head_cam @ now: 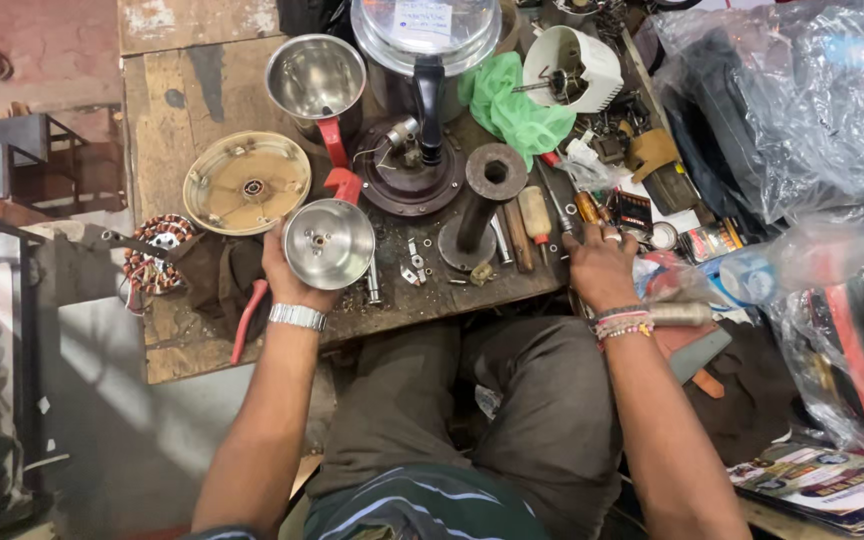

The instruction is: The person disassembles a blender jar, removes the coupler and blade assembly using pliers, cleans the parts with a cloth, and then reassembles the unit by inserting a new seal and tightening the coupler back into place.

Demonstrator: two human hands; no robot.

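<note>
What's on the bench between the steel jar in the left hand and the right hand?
Head view: between the steel jar and the right hand lie loose screws and nuts, a dark flanged metal tube and a wooden-handled screwdriver.

My worn wooden desk [182, 110], a second steel jar [314, 78], green cloth [512, 105], white motor housing [574, 68], dark iron pipe [487, 195], copper winding [155, 255], round cream plate [247, 183], plastic bags [812, 100], my grey trousers [512, 400].
</note>
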